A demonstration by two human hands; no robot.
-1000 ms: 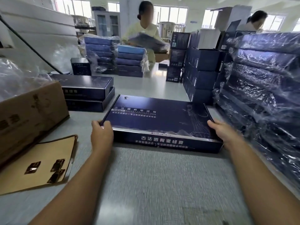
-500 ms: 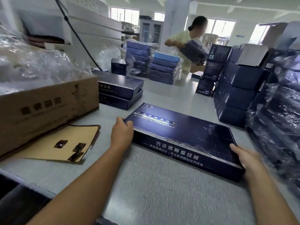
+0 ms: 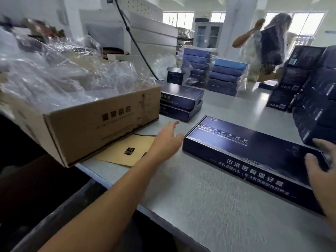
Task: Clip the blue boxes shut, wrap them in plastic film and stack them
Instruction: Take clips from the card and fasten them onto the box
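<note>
A flat dark blue box (image 3: 251,151) with white lettering lies shut on the grey table (image 3: 209,206), right of centre. My left hand (image 3: 167,139) hovers just left of the box's near-left corner, fingers spread, holding nothing. My right hand (image 3: 320,168) rests at the box's right end with fingers apart, touching its top edge. Two more blue boxes (image 3: 180,102) lie stacked behind my left hand. On a tan card (image 3: 127,151) by the left hand lie small dark metal clips (image 3: 129,150). Loose plastic film (image 3: 60,73) fills the cardboard carton.
A cardboard carton (image 3: 101,124) overhangs the table's left edge. Film-wrapped blue stacks (image 3: 212,73) stand at the back, and unwrapped dark boxes (image 3: 312,91) tower at the right. A person (image 3: 263,42) at the far end holds a box in film.
My left hand has let go of the box's left corner and moved left toward the card. The view has swung left. My right hand stays at the box's right end.
</note>
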